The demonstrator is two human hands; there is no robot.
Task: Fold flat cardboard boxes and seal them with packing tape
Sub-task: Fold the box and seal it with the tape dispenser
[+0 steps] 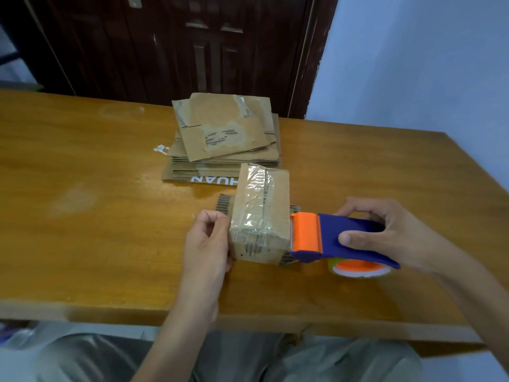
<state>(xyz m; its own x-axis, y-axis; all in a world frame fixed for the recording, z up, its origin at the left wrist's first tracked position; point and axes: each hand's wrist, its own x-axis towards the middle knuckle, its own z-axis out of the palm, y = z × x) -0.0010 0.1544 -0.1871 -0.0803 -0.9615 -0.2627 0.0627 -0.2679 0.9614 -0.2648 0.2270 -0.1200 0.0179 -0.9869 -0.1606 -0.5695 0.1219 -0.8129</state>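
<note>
A small folded cardboard box [275, 213] stands on the wooden table [96, 216], with clear packing tape running over its top and down its near face. My left hand [206, 244] holds the box's left side, fingers curled against it. My right hand [391, 232] grips a blue and orange tape dispenser [330, 238], whose orange head touches the box's right side. The tape roll [358, 267] shows under the dispenser.
A stack of flat cardboard boxes [223, 139] lies behind the folded box, toward the table's far edge. A dark wooden door [179, 45] stands beyond the table, a pale wall [427, 64] at the right. The table's near edge [248, 323] runs above my lap.
</note>
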